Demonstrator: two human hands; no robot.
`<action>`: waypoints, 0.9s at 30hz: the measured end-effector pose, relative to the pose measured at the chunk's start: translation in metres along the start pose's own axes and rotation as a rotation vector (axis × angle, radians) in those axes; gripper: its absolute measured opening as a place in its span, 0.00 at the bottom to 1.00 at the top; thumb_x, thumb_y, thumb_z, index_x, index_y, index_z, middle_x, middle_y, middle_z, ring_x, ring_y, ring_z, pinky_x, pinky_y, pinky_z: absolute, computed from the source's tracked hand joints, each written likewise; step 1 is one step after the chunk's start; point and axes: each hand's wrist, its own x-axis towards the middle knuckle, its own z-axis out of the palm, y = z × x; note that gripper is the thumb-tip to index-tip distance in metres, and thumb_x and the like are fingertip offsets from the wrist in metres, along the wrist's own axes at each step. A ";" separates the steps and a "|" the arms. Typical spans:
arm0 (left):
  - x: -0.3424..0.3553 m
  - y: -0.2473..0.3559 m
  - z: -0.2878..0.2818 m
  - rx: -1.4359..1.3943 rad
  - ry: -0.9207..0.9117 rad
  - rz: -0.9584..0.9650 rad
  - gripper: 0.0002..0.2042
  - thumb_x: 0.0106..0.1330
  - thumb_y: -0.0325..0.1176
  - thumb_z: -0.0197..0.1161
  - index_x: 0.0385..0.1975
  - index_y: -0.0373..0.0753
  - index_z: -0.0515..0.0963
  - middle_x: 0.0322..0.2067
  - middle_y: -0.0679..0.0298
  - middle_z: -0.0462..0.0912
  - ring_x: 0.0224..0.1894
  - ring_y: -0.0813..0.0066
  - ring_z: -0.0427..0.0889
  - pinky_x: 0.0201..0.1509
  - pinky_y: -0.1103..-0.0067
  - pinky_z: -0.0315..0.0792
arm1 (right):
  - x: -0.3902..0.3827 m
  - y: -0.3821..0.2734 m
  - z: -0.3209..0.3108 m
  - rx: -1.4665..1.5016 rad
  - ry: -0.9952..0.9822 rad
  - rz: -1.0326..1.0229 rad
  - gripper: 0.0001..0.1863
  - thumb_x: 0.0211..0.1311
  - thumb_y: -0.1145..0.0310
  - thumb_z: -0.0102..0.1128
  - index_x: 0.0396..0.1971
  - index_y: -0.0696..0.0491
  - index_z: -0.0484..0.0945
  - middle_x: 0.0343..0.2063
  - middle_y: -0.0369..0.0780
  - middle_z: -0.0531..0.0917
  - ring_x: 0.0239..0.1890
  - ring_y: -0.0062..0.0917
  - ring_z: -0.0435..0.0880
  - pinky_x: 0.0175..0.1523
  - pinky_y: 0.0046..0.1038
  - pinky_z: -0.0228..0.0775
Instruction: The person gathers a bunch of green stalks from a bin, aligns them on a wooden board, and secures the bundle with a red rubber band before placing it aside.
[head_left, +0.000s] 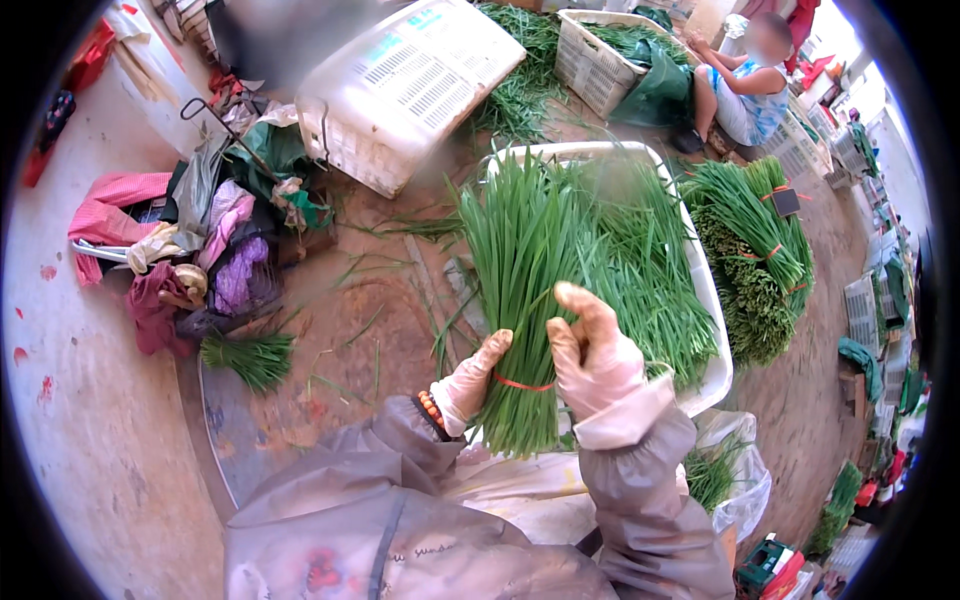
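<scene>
An upright bunch of green garlic chives (520, 240), bound low down with a red band (523, 385), stands in front of my body. My left hand (472, 385), in a pale stained glove with a beaded bracelet at the wrist, grips the bunch from its left side; its thumb shows and the other fingers are hidden behind the stalks. My right hand (597, 355), gloved too, is at the bunch's right edge with its index finger and thumb apart. Just beyond lies a white plastic crate (712, 345) filled with loose chives (650, 260).
Tied chive bunches (755, 250) are stacked right of the crate. A small chive bundle (250, 360) lies left, near a heap of cloths (200, 240). An overturned white crate (420, 70) is far left. Another person (745, 85) sits far right. A plastic bag (735, 470) is near right.
</scene>
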 end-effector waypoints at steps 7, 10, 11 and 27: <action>0.011 -0.002 -0.009 -0.131 -0.061 -0.046 0.18 0.54 0.49 0.57 0.32 0.38 0.73 0.21 0.67 0.76 0.27 0.77 0.73 0.38 0.79 0.67 | -0.024 0.016 0.039 -0.323 -0.254 0.228 0.14 0.53 0.54 0.49 0.26 0.50 0.69 0.20 0.41 0.76 0.21 0.35 0.76 0.26 0.34 0.66; 0.022 -0.014 -0.011 -0.279 0.105 0.040 0.16 0.55 0.48 0.56 0.25 0.40 0.73 0.15 0.71 0.73 0.23 0.81 0.71 0.35 0.82 0.66 | -0.020 0.019 0.048 -0.326 -0.213 0.250 0.13 0.53 0.55 0.48 0.25 0.50 0.68 0.19 0.41 0.75 0.20 0.35 0.76 0.24 0.33 0.66; 0.023 -0.014 -0.010 -0.278 0.103 0.040 0.16 0.55 0.48 0.56 0.25 0.40 0.73 0.15 0.71 0.73 0.23 0.81 0.71 0.35 0.82 0.66 | -0.019 0.019 0.049 -0.363 -0.167 0.201 0.13 0.54 0.55 0.48 0.24 0.50 0.68 0.18 0.41 0.75 0.19 0.34 0.76 0.23 0.32 0.66; 0.034 -0.022 -0.004 -0.205 -0.182 0.234 0.27 0.54 0.53 0.53 0.49 0.41 0.64 0.47 0.63 0.68 0.50 0.70 0.66 0.56 0.74 0.58 | -0.002 0.028 0.055 -0.291 -0.165 0.236 0.15 0.56 0.54 0.45 0.31 0.51 0.66 0.20 0.40 0.77 0.19 0.34 0.77 0.21 0.32 0.66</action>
